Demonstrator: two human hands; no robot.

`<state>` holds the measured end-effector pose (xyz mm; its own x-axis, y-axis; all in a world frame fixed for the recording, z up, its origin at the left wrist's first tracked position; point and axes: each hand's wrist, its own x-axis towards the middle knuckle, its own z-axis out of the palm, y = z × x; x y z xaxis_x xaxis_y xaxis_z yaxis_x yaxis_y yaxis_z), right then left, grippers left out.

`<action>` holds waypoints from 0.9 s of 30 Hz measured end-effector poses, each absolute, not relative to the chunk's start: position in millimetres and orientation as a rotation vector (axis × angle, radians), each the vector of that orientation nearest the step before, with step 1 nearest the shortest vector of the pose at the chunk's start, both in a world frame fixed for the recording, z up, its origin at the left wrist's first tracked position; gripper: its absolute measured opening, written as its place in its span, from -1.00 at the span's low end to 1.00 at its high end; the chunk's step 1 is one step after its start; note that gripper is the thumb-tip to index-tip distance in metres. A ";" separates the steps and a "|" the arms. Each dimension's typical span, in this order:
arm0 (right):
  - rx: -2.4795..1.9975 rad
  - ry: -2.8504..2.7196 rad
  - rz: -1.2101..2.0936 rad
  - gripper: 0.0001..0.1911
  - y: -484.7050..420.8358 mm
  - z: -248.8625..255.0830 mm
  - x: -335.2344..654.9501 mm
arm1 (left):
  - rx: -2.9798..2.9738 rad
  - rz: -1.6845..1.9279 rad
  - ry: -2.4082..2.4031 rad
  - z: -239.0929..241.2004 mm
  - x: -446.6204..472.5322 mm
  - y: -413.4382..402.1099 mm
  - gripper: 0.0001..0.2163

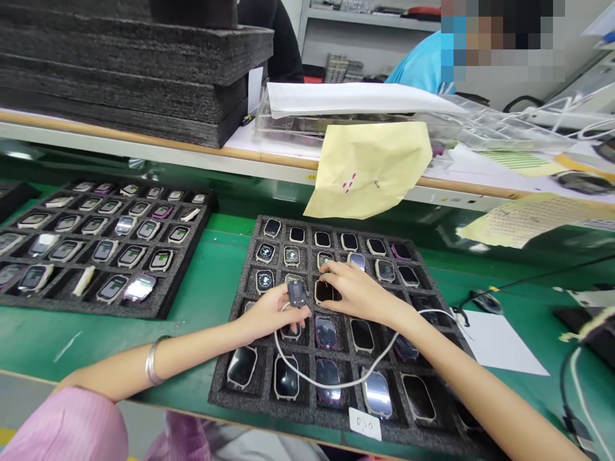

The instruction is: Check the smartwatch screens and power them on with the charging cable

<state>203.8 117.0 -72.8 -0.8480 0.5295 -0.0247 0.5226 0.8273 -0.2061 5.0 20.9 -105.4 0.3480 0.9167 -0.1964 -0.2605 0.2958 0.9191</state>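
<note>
the left hand (276,310) is closed on a small dark block (296,293), pinched between thumb and fingers near the centre of the frame, with its flat face turned up. a white cable (336,386) loops down from this hand, sags across the front rows of a black foam tray (308,413) and rises again towards the right forearm. the right hand (358,291) sits just right of centre with its fingers bent around a dark-faced watch (325,291) in its compartment; whether they grip it or only rest about it, i cannot tell. other watches fill the compartments around it, some with lit dials in the left columns, and a white label (365,424) is on the tray's front edge at the lower middle. a second tray (175,288) of watches lies apart on the green tabletop (202,323) at the left of the frame.

the cable looks like the main hazard: its slack lies over several watches, so a pull by the left hand could snag one or drag it askew. a loose hold by the right hand's fingertips could let the watch slip, and the close spacing of the compartments means a careless wrist could knock a neighbouring screen.
</note>
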 end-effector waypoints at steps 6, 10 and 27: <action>-0.908 -2.687 0.526 -0.72 111.4 -58.6 207.9 | 0.910 0.927 0.787 -119.7 11.2 30.9 -0.59; -0.746 -2.611 0.675 -0.64 94.9 -56.9 195.8 | 0.908 0.949 0.753 -125.2 9.9 30.0 -0.54; -0.568 -2.500 0.605 -0.60 78.5 -99.4 184.2 | 0.945 0.943 0.806 -124.2 8.4 24.5 -0.67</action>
